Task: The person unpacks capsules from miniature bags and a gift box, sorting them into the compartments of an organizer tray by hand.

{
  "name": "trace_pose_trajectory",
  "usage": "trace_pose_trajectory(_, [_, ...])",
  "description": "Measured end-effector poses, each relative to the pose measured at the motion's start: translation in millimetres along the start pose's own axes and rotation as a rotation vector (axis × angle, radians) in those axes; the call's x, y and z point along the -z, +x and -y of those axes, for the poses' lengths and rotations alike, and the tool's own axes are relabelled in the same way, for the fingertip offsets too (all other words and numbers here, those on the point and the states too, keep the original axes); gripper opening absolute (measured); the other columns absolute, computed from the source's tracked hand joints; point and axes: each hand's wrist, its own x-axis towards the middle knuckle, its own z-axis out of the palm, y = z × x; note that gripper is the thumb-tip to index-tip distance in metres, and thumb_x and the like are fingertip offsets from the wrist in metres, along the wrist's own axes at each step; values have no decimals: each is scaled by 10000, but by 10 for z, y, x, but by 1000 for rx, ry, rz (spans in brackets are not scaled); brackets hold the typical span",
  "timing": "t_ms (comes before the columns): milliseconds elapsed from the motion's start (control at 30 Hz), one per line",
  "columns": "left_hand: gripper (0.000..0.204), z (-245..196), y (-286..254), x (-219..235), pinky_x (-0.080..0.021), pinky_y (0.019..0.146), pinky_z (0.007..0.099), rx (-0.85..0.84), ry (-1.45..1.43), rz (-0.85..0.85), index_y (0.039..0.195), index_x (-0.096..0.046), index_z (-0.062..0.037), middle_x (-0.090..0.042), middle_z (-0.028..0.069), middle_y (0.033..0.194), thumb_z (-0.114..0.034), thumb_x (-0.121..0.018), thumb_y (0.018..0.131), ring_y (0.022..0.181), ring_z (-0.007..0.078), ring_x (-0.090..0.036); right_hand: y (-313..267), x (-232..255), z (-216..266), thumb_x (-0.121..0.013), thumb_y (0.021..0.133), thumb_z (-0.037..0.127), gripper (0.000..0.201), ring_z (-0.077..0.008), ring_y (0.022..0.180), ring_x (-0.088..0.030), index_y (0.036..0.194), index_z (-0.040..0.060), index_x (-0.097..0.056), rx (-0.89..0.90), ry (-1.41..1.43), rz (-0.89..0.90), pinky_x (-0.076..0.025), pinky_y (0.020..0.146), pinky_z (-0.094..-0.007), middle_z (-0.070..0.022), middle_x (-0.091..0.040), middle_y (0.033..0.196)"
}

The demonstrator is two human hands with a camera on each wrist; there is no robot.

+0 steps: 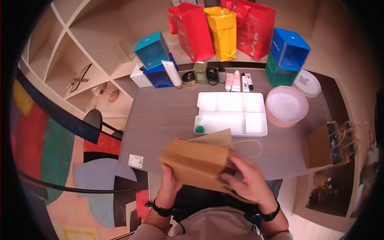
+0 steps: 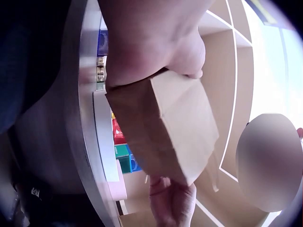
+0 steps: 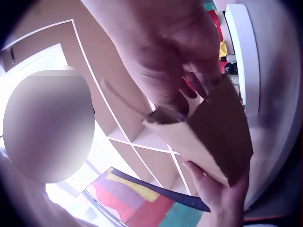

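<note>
A brown paper bag [image 1: 196, 162] is tipped on its side above the table's near edge, its mouth facing right. My left hand [image 1: 171, 180] grips the closed end, thumb on the near face. At the mouth is my right hand [image 1: 250, 180], its thumb and fingers spread around the opening and reaching in past the rim. The right wrist view shows those fingers [image 3: 190, 87] bent at the opening of the bag [image 3: 218, 127]; I cannot tell whether they hold anything inside. One twisted paper handle [image 1: 256, 146] sticks out over the table.
Beyond the bag lies a white divided tray [image 1: 222, 116] with a small green object [image 1: 200, 129]. A round pink box [image 1: 287, 107] stands right of it. Tubes and jars [image 1: 212, 75] line the back. More brown paper bags [image 1: 320, 148] stand at the right edge.
</note>
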Motion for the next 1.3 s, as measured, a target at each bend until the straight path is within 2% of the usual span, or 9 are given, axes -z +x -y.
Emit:
trace_pose_trajectory(133, [1045,2,-20,-217,-376,1188,426,31,194,147,1635,-202,-73,-433,81,1553,-764,-525,921,1422,231,-454,-110,-207,-421,-650,955,21,532,-293,1366,-549,1459,-25,-486,-266,528,160,-452,1112,-386,-232,-555,1449])
trace_pose_trajectory(233, [1100,27,-42,-384,-384,1180,419,-20,309,163,1642,-175,-80,-450,82,1526,-777,-570,888,1411,222,-461,-201,-186,-443,-771,909,157,767,-206,1365,-511,1553,31,-374,-379,999,44,-456,1105,-366,-92,-538,1478])
trace_pose_trajectory(400, [994,-4,41,-268,-415,1156,419,-82,372,73,1637,-200,-108,-474,85,1501,-737,-531,942,1383,237,-492,-39,72,-227,-824,837,109,782,-225,1284,-545,1501,49,-414,107,115,-6,-426,1120,-354,-145,-564,1377])
trace_pose_trajectory(600, [711,-205,95,69,-461,1125,452,-13,-191,-53,1625,-257,-153,-495,111,1524,-568,-419,1071,1341,284,-552,-275,750,-321,-827,851,179,745,-210,1114,-633,1465,78,-417,-100,143,-651,-540,950,-341,-121,-592,1257])
trace_pose_trajectory(867, [615,124,-75,366,-472,1114,497,190,-425,-128,1500,-437,-11,-569,174,1445,-175,-651,947,1340,333,-562,-326,1104,-458,-787,907,403,719,-319,1071,-667,1458,64,-471,-255,-597,-589,-522,937,-415,-208,-646,1199])
trace_pose_trajectory(967, [572,95,11,156,-484,1096,493,144,-415,-143,1451,-478,-11,-601,170,1391,-121,-670,923,1292,330,-596,-326,965,-134,-772,892,361,522,-397,1062,-581,1289,50,-639,-135,-1304,-691,-472,932,-461,-150,-629,1166])
trace_pose_trajectory(1100, [630,55,68,-41,-464,1108,470,83,-368,-208,1459,-450,-45,-573,147,1398,-76,-704,883,1320,308,-561,-327,706,126,-805,849,170,254,-326,1015,-608,1047,24,-741,60,-841,-645,-486,891,-430,-141,-671,1040])
trace_pose_trajectory(1233, [873,69,73,-349,-411,1151,446,8,-301,-58,1565,-293,-100,-494,125,1475,-80,-760,828,1392,287,-484,-268,187,-216,-787,907,132,370,-85,686,-642,1259,74,-692,-68,107,24,-489,605,-237,-22,-714,824])
trace_pose_trajectory(1300, [942,25,30,-584,-398,1162,445,-3,-267,-41,1590,-241,-105,-478,124,1491,-80,-773,813,1409,284,-466,-142,-105,-343,-774,917,108,250,-69,635,-616,1153,42,-730,-54,-65,18,-458,563,-246,-13,-707,777])
